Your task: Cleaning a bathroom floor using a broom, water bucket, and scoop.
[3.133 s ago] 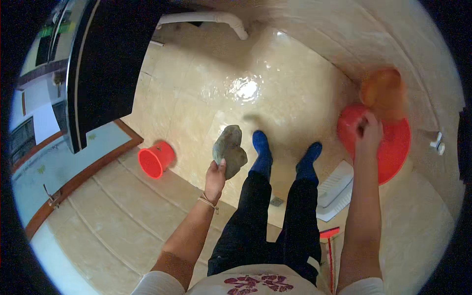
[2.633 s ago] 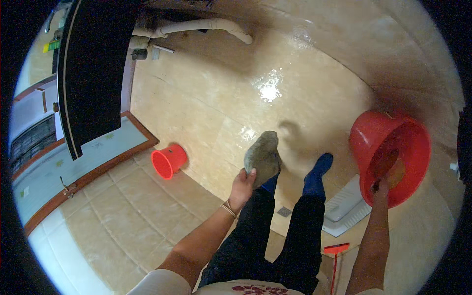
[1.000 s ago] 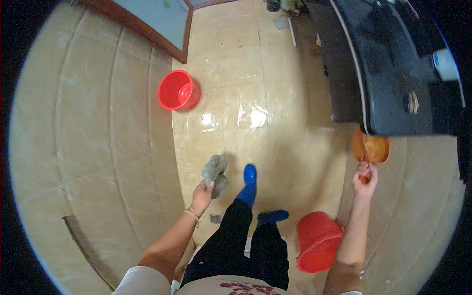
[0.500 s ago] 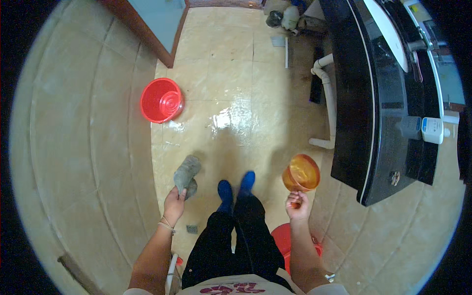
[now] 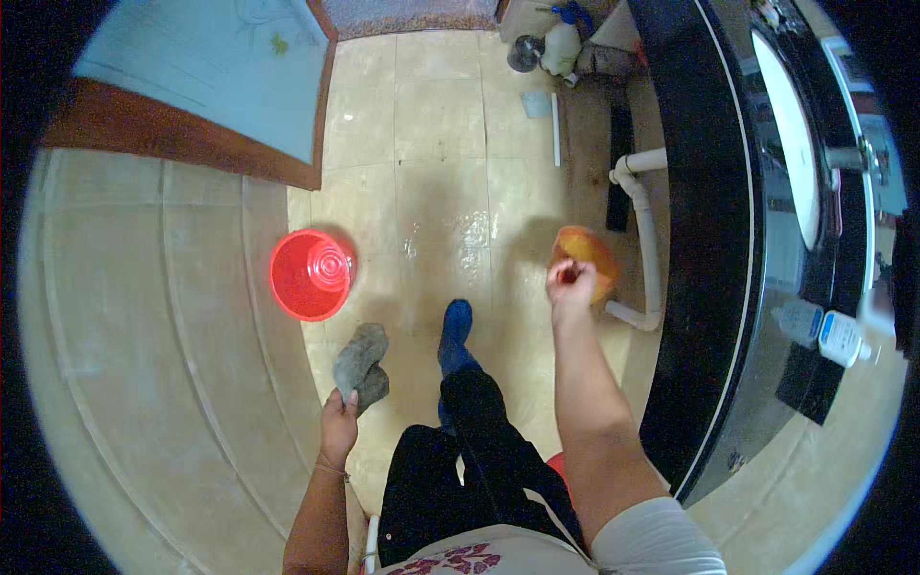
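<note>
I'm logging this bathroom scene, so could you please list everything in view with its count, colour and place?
Cloth: one, grey, held in the left hand.
Scoop: one, orange, held in the right hand.
Bucket: one, red, on the floor at left.
Floor: beige tiles, wet sheen in the middle.
Counter: one, black, at right, with a white basin.
Drain pipe: one, white, under the counter.
Bottles: two, white, on the counter.
Door: one, pale blue, brown frame, upper left.
Left hand: gripping the cloth.
Right hand: gripping the scoop.
</note>
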The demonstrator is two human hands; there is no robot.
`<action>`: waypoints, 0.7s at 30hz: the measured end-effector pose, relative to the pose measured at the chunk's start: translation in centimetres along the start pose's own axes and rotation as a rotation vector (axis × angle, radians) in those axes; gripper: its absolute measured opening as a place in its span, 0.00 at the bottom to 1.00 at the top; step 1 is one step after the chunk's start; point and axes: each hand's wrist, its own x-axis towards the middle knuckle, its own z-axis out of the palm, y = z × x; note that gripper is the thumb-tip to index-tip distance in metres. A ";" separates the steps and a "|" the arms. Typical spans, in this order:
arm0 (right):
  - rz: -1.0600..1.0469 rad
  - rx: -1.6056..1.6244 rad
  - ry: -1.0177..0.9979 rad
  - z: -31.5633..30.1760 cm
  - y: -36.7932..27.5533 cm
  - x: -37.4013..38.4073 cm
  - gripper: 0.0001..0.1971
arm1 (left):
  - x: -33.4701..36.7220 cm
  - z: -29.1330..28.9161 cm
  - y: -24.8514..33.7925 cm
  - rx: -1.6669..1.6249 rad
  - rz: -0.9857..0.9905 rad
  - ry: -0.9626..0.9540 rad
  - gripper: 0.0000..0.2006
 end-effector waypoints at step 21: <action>1.971 3.327 -2.071 6.7 -3.9 1.5 0.25 | 20.7 -11.1 24.1 0.377 0.507 0.010 0.11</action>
